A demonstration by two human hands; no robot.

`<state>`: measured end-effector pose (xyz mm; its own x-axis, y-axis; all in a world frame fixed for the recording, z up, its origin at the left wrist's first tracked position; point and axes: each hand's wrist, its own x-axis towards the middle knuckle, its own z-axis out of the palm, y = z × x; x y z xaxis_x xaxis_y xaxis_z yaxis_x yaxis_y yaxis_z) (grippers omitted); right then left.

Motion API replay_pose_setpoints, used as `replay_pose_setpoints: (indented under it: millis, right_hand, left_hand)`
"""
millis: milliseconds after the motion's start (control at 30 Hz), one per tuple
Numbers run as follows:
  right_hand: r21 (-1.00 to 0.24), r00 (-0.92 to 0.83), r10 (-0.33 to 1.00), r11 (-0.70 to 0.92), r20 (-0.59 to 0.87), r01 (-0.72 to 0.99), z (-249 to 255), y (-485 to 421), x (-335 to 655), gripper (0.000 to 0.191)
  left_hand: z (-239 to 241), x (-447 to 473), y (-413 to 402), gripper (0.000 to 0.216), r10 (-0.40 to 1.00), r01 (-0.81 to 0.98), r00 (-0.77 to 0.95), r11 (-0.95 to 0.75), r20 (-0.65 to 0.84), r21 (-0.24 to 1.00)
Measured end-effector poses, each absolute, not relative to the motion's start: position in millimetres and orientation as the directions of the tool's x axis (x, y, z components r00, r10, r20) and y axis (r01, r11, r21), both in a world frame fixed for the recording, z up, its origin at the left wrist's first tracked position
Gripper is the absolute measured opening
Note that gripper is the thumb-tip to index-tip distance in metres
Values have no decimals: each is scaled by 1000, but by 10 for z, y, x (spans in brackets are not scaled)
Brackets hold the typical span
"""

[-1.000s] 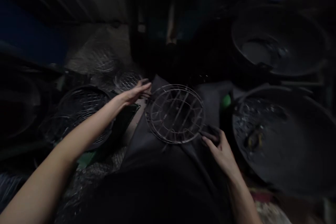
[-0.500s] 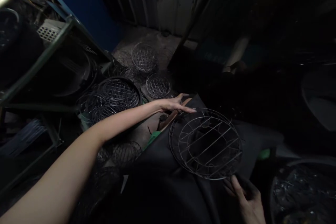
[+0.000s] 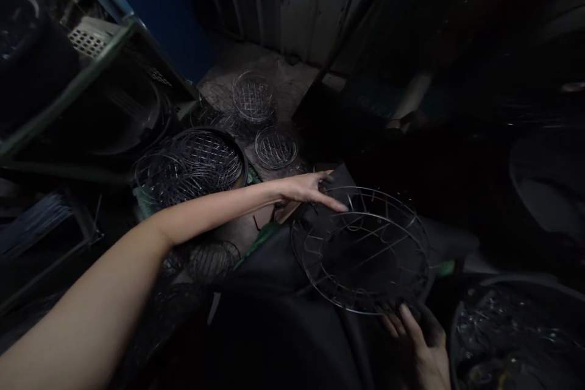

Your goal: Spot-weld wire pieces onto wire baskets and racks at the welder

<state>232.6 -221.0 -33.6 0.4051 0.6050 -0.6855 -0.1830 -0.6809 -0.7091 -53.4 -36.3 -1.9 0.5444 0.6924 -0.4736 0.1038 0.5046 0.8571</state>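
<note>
A round wire frame with crossing bars and a double rim is held low in front of my body, over dark cloth. At its far left edge my left hand straddles the rim, thumb on the wire and the other fingers curled beyond it. My right hand grips the near right edge, with the thumb on top; its lower fingers are partly lost in shadow. Dark smudges mark the fingers of both hands.
A black tub full of similar wire pieces stands to the left. More wire rounds lie stacked on the floor beyond, near a smaller one. A metal shelf is at far left; a dark bin stands at lower right.
The wire frame has tilted and turned between my hands, and its bars show less clearly. My left thumb has slid a little right and down along the rim; my right hand has shifted slightly left.
</note>
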Motion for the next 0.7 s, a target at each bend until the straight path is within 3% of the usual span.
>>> replay_pose_setpoints:
  millis: [67, 267, 467, 700]
  right_hand:
    - [-730, 432, 617, -662, -658, -168, -332, -2212, 2309, 67]
    - [-759, 429, 652, -637, -625, -137, -282, -2219, 2223, 67]
    - [-759, 396, 664, -632, -635, -156, -263, -2191, 2220, 63]
    - [-770, 437, 663, -627, -608, -120, -268, -2165, 2189, 66]
  left_hand:
    - [-16, -550, -409, 77, 686, 99, 545, 519, -483, 849]
    - [-101, -623, -506, 105, 732, 147, 494, 462, -469, 875]
    - [-109, -652, -537, 98, 768, 260, 491, 321, -411, 910]
    - [-118, -670, -561, 103, 732, 212, 568, 313, -377, 926]
